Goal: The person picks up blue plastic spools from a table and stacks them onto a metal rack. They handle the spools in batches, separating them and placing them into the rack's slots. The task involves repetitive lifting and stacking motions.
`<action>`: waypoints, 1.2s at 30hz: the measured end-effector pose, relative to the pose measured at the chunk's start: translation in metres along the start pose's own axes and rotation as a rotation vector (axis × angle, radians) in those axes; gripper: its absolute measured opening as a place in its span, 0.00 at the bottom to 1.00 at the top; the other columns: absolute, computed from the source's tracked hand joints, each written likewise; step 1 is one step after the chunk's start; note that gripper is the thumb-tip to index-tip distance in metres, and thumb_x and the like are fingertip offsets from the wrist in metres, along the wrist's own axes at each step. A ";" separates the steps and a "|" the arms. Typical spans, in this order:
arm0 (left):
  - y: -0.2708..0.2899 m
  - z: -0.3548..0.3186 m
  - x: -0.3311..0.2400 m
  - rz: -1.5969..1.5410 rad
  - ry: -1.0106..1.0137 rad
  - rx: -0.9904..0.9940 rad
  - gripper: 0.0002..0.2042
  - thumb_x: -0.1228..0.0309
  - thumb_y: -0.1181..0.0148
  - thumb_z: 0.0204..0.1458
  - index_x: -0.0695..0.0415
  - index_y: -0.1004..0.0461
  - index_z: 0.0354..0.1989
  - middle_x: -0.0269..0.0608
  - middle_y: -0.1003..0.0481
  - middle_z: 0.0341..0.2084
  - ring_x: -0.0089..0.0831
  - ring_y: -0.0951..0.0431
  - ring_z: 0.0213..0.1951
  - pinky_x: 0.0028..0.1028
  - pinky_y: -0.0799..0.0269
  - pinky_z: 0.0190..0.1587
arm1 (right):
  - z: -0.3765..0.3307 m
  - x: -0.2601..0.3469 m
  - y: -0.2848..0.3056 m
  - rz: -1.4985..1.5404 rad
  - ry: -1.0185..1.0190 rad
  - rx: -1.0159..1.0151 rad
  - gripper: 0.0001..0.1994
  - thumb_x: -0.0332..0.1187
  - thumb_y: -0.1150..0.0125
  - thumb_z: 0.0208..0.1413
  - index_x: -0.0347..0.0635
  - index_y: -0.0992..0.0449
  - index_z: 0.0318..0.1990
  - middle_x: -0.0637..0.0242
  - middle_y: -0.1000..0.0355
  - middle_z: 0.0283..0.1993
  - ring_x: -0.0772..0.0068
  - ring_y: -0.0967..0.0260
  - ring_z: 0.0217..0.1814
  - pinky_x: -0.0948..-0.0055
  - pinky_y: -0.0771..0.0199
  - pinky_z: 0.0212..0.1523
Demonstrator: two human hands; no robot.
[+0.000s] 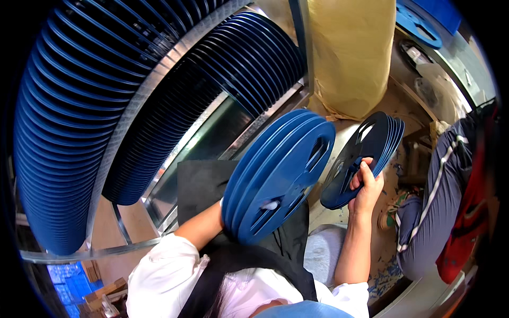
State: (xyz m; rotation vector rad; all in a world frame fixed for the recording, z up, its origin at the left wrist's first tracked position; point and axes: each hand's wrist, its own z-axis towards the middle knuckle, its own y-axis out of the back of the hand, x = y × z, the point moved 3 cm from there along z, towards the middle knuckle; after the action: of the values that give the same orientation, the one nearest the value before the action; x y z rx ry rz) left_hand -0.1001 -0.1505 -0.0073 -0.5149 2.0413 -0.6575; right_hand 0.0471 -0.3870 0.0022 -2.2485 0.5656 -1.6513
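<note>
Several blue plastic reels (281,175) stand tilted in front of my chest, held together side by side. My left hand (272,204) is mostly hidden behind them; a fingertip shows through a slot in the nearest disc, and the arm reaches in from below. To the right, my right hand (367,185) grips a fanned stack of thin reel discs (344,175), dark on the face and blue at the edges. Its fingers hook into the middle opening. A narrow gap parts the two bundles.
Long rows of upright blue discs (69,138) and darker discs (159,122) fill a metal rack (124,106) on the left. A yellow-wrapped roll (350,53) stands ahead. At the right is another person's leg (429,201). Blue scraps litter the floor (384,259).
</note>
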 end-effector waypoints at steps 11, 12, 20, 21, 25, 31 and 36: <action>0.016 -0.127 -0.019 0.045 -0.183 -0.421 0.32 0.69 0.39 0.47 0.60 0.42 0.62 0.51 0.29 0.51 0.43 0.26 0.51 0.43 0.29 0.54 | 0.015 -0.014 -0.003 0.009 -0.072 0.080 0.06 0.29 0.43 0.54 0.41 0.31 0.38 0.74 0.40 0.22 0.84 0.48 0.15 0.81 0.48 0.16; 0.015 -0.126 -0.028 0.014 -0.234 -0.447 0.31 0.70 0.38 0.47 0.60 0.40 0.61 0.50 0.29 0.50 0.42 0.26 0.51 0.44 0.31 0.56 | 0.014 -0.012 -0.005 0.025 -0.065 0.077 0.06 0.28 0.43 0.54 0.41 0.31 0.38 0.74 0.40 0.22 0.84 0.48 0.15 0.81 0.47 0.16; 0.015 -0.061 -0.111 0.204 -0.626 -0.545 0.20 0.75 0.40 0.50 0.58 0.33 0.53 0.40 0.26 0.43 0.33 0.23 0.43 0.33 0.22 0.47 | 0.001 -0.003 -0.011 0.025 -0.048 0.061 0.08 0.29 0.41 0.53 0.41 0.31 0.39 0.75 0.39 0.21 0.84 0.47 0.15 0.81 0.46 0.16; 0.021 -0.053 -0.115 0.169 -0.618 -0.498 0.20 0.75 0.40 0.50 0.58 0.32 0.53 0.40 0.26 0.43 0.33 0.23 0.43 0.33 0.22 0.47 | -0.004 -0.002 -0.013 0.025 -0.053 0.059 0.08 0.29 0.41 0.53 0.41 0.31 0.39 0.75 0.39 0.21 0.84 0.47 0.15 0.81 0.46 0.16; 0.049 -0.020 -0.127 0.081 -0.634 -0.355 0.17 0.72 0.43 0.52 0.55 0.32 0.51 0.38 0.26 0.42 0.33 0.24 0.44 0.35 0.23 0.48 | -0.013 0.000 -0.013 0.029 -0.059 0.067 0.08 0.29 0.40 0.53 0.41 0.31 0.39 0.75 0.40 0.21 0.84 0.47 0.15 0.81 0.47 0.16; 0.090 0.022 -0.138 0.049 -0.637 -0.127 0.17 0.62 0.51 0.58 0.54 0.32 0.54 0.39 0.27 0.49 0.36 0.26 0.49 0.38 0.30 0.56 | -0.021 0.003 -0.014 0.023 -0.068 0.060 0.08 0.29 0.41 0.53 0.40 0.32 0.38 0.75 0.42 0.19 0.83 0.48 0.14 0.81 0.47 0.15; 0.096 0.030 -0.151 0.017 -0.633 -0.149 0.18 0.61 0.49 0.56 0.53 0.31 0.53 0.39 0.26 0.48 0.37 0.25 0.48 0.39 0.29 0.54 | -0.028 0.004 -0.020 -0.004 -0.058 0.078 0.08 0.31 0.40 0.53 0.42 0.31 0.38 0.76 0.43 0.19 0.84 0.47 0.15 0.82 0.48 0.16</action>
State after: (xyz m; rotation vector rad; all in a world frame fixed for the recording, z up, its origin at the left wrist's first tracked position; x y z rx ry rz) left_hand -0.0074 0.0040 0.0150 -0.6904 1.4949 -0.2771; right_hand 0.0240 -0.3712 0.0236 -2.2348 0.4746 -1.5765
